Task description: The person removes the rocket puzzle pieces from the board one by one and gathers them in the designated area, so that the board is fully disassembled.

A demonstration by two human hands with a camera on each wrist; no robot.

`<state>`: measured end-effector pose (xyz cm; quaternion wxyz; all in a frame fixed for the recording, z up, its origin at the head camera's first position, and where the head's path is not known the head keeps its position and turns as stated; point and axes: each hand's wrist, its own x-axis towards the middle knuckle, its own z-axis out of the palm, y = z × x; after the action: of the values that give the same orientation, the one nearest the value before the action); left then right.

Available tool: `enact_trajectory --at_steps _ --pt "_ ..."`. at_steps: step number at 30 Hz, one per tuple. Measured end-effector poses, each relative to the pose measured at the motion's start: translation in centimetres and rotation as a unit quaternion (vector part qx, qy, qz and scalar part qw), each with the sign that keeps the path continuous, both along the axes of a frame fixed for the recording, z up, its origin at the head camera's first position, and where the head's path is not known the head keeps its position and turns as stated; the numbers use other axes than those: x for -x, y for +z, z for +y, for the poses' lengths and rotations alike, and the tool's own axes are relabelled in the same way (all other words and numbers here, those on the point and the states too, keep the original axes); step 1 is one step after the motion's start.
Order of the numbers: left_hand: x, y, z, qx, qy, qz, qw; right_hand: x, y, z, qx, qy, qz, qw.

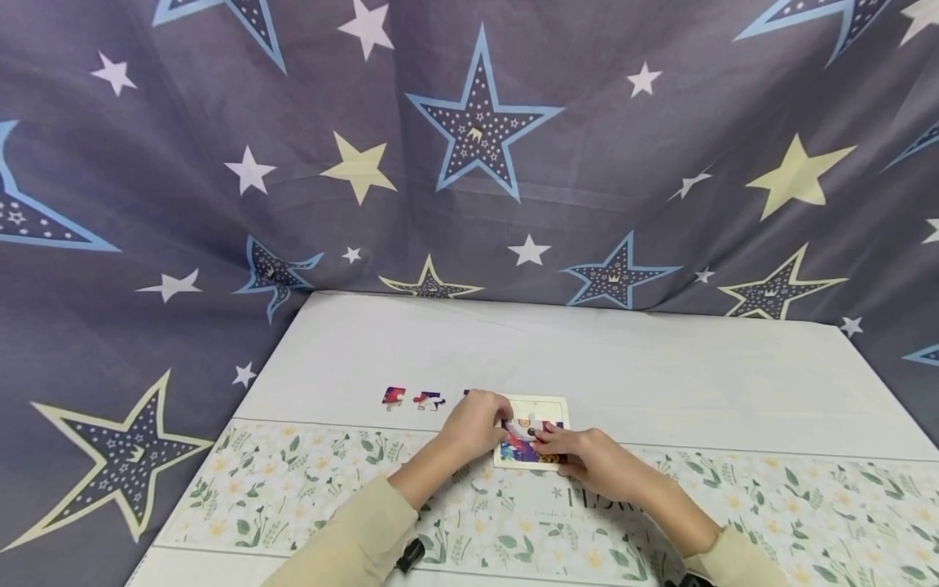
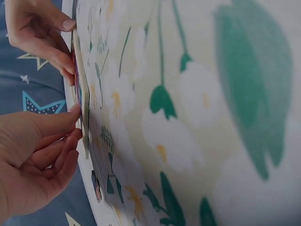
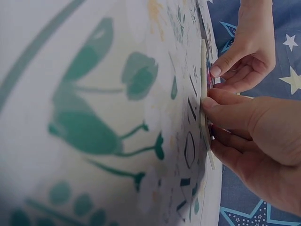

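A small jigsaw tray with a pale frame lies on the table, colourful pieces filling its nearer part. My left hand is at the tray's left side, fingers curled, thumb and index finger holding the left end of a light-and-red puzzle piece. From the right, my right hand rests its fairly straight fingertips on the pieces. In the right wrist view, the right thumb lies against the frame's near edge. Seen from the left wrist, both hands meet the tray edge-on; the pieces' faces are hidden there.
Two loose puzzle pieces, one red and one red and purple, lie left of the tray. Another dark piece shows partly behind the left hand. A floral runner crosses the white table, and a star-patterned curtain hangs behind.
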<state>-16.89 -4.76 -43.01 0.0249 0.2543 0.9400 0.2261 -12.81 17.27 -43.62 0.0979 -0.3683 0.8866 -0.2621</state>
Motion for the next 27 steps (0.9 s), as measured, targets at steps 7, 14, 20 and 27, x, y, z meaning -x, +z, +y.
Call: enact_trajectory --at_steps 7,14,20,27 --pt "0.16 -0.21 0.16 -0.002 0.002 -0.02 0.9998 -0.08 0.18 -0.01 -0.002 0.001 0.001 1.0" --pt "0.21 -0.01 0.4 -0.008 0.002 -0.003 1.0 -0.05 0.09 -0.06 0.002 0.002 0.013 0.9999" --pt "-0.04 -0.07 0.65 -0.019 0.006 -0.013 0.9997 -0.09 0.22 -0.03 0.012 0.01 0.026 0.9995" --pt "-0.25 0.06 0.71 -0.01 0.008 -0.037 0.9992 -0.04 0.18 -0.04 0.011 0.01 0.032 0.9994"
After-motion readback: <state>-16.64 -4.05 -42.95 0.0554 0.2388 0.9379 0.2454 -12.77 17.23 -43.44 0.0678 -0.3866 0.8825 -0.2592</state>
